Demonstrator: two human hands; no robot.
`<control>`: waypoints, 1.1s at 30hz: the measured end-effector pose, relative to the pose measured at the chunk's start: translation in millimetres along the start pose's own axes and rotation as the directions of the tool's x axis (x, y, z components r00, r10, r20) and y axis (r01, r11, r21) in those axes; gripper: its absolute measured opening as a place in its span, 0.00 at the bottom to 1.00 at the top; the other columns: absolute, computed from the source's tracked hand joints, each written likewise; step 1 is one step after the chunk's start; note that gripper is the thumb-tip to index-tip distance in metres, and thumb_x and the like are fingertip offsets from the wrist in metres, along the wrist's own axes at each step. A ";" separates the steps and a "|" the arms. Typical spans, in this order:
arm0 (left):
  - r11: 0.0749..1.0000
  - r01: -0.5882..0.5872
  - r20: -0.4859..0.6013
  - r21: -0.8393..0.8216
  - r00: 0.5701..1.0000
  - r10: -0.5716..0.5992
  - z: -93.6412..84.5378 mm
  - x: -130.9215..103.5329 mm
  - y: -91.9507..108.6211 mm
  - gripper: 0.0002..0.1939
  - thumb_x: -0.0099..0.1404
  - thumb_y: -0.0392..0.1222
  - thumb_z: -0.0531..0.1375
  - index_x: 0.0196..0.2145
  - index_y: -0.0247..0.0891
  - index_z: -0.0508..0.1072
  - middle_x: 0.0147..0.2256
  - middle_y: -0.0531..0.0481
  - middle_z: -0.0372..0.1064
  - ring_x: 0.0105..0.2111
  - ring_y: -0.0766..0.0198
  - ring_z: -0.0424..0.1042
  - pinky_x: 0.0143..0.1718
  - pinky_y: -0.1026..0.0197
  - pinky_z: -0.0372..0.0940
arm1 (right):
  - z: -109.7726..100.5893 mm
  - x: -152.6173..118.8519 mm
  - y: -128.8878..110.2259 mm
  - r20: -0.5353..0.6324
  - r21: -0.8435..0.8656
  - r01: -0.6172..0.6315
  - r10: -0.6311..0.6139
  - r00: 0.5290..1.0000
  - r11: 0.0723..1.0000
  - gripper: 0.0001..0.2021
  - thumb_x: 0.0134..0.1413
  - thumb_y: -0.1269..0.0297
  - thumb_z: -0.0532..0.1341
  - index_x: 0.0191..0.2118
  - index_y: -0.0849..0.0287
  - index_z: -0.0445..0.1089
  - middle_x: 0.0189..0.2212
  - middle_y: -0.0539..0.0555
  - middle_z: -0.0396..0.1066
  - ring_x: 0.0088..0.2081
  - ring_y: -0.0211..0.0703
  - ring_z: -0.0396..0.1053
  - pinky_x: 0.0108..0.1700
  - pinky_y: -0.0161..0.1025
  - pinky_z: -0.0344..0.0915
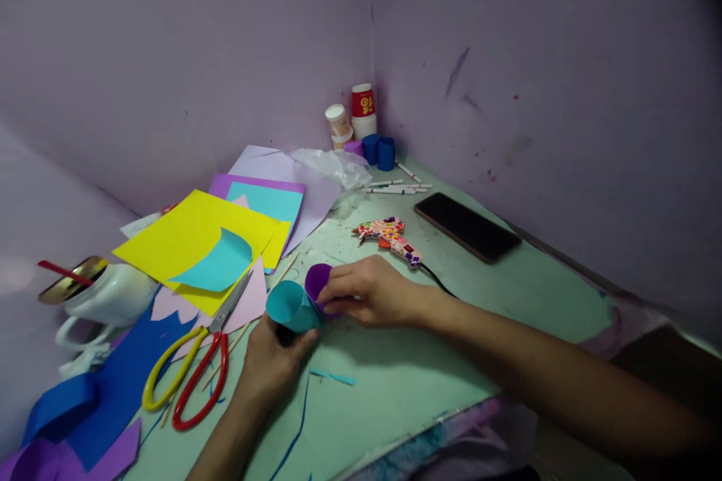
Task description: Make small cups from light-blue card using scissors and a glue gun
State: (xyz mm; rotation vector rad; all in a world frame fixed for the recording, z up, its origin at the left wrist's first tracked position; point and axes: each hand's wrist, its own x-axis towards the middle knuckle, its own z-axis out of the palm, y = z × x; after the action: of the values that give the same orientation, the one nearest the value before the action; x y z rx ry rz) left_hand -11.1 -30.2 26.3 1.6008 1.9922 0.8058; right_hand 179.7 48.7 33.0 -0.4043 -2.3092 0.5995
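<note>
My left hand (276, 357) is closed round the lower part of a light-blue paper tube (290, 306), which stands with its open end up. Against its right side is a purple paper tube (317, 282), whose right wall my right hand (361, 291) pinches between thumb and fingers. The two tubes appear to touch each other. Just left of my left hand lie scissors (195, 361) with one yellow and one red handle. Beyond my right hand a flower-patterned glue gun (389, 234) rests on its side on the table.
A phone (468, 227) lies at the right. Yellow paper (169, 240) and other coloured sheets cover the left. A white mug (116, 293) stands at the left edge. Markers (398, 190), blue paper tubes (386, 154) and stacked paper cups (364, 109) are in the back corner. The glue gun's cord (437, 279) passes behind my right arm.
</note>
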 end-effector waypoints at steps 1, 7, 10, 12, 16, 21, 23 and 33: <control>1.000 0.003 -0.001 0.004 1.000 -0.003 -0.2 -0.1 1.0 0.17 0.47 0.52 0.62 0.30 0.36 0.72 0.29 0.43 0.75 0.31 0.50 0.72 0.34 0.49 0.67 | 0.0 0.1 -0.1 0.002 -0.001 -0.002 0.002 1.000 1.000 0.05 0.52 0.71 0.62 0.35 0.58 0.74 0.32 0.50 0.75 0.29 0.34 0.70 0.30 0.29 0.61; 0.999 0.025 0.009 0.044 1.000 -0.026 -1.8 -0.4 7.5 0.17 0.46 0.53 0.61 0.28 0.37 0.72 0.27 0.45 0.74 0.27 0.52 0.71 0.31 0.52 0.67 | 1.6 -0.2 1.4 -0.005 0.002 -0.017 0.017 1.000 1.000 0.05 0.51 0.70 0.62 0.35 0.58 0.75 0.32 0.50 0.76 0.30 0.34 0.70 0.31 0.30 0.60; 0.997 0.036 0.009 0.064 0.999 -0.037 -1.8 0.3 8.3 0.16 0.45 0.53 0.61 0.26 0.38 0.70 0.24 0.47 0.72 0.26 0.53 0.70 0.29 0.53 0.66 | 1.7 -0.7 2.8 -0.012 -0.007 -0.019 0.019 1.000 1.000 0.05 0.51 0.70 0.62 0.35 0.58 0.74 0.32 0.49 0.75 0.30 0.35 0.70 0.31 0.30 0.60; 0.996 0.041 0.003 0.074 0.999 -0.041 -1.6 0.6 7.4 0.15 0.45 0.53 0.61 0.25 0.38 0.70 0.23 0.47 0.71 0.26 0.53 0.70 0.29 0.53 0.66 | 1.0 -1.0 3.4 -0.007 -0.005 -0.020 0.020 1.000 1.000 0.05 0.51 0.70 0.62 0.36 0.58 0.74 0.32 0.49 0.75 0.31 0.35 0.70 0.31 0.30 0.60; 0.996 0.046 -0.009 0.076 0.999 -0.046 -1.7 0.8 5.6 0.15 0.44 0.54 0.62 0.24 0.39 0.70 0.22 0.48 0.71 0.27 0.52 0.71 0.29 0.53 0.66 | -1.0 -0.7 2.9 -0.001 0.002 -0.014 0.014 1.000 1.000 0.05 0.51 0.71 0.62 0.36 0.60 0.74 0.32 0.50 0.75 0.31 0.35 0.70 0.31 0.30 0.60; 0.998 0.051 -0.020 0.036 0.999 -0.050 -2.3 0.8 6.8 0.13 0.44 0.51 0.63 0.23 0.39 0.70 0.22 0.49 0.71 0.28 0.51 0.71 0.32 0.52 0.67 | -0.5 -0.5 2.2 0.010 -0.026 -0.020 0.021 1.000 0.999 0.05 0.52 0.70 0.62 0.36 0.58 0.74 0.32 0.49 0.75 0.30 0.35 0.70 0.31 0.30 0.59; 0.999 0.053 -0.023 0.004 0.998 -0.052 -2.0 0.2 6.4 0.13 0.43 0.50 0.64 0.23 0.39 0.71 0.22 0.49 0.72 0.28 0.51 0.71 0.33 0.51 0.67 | -0.9 -0.9 2.7 0.009 -0.033 -0.021 0.021 1.000 0.999 0.05 0.52 0.70 0.62 0.35 0.58 0.74 0.32 0.49 0.75 0.30 0.35 0.70 0.30 0.30 0.60; 0.577 0.085 -0.012 -0.813 0.987 -0.162 -3.6 -4.1 -4.6 0.17 0.44 0.46 0.69 0.32 0.39 0.72 0.29 0.54 0.71 0.32 0.62 0.71 0.36 0.60 0.68 | -68.2 7.3 11.7 -0.483 0.100 -0.242 0.260 0.836 0.965 0.03 0.49 0.68 0.63 0.32 0.59 0.75 0.28 0.51 0.76 0.29 0.38 0.71 0.32 0.36 0.68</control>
State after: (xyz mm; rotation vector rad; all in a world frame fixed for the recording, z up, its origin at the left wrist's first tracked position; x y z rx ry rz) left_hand -15.9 -35.5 25.7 0.8596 1.3778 1.4731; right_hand 223.8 82.5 74.8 -0.7602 -1.7624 0.5809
